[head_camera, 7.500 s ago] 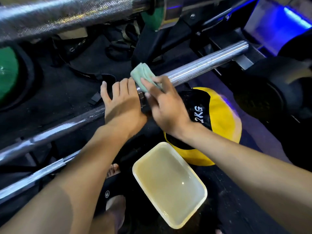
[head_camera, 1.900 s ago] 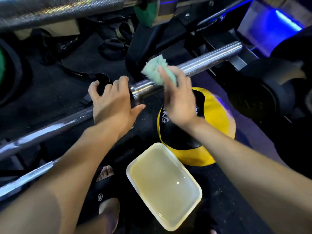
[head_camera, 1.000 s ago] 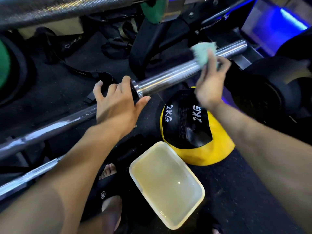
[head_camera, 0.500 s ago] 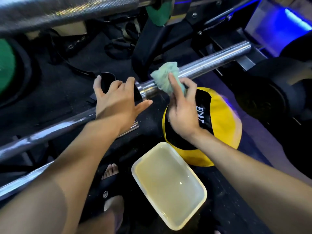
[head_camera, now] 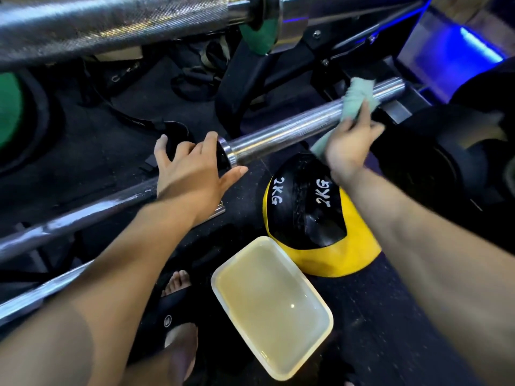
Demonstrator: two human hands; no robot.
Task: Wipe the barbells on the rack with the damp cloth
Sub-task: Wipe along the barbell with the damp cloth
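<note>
Right hand (head_camera: 348,146) grips green cloth (head_camera: 355,100) wrapped over chrome barbell sleeve (head_camera: 292,132) near its far end; left hand (head_camera: 192,171) clasps the bar beside the collar.

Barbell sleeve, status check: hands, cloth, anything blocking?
Left hand grips the bar at the collar. Right hand holds green cloth wrapped on barbell sleeve, near its tip. Nothing blocking the sleeve.
</note>
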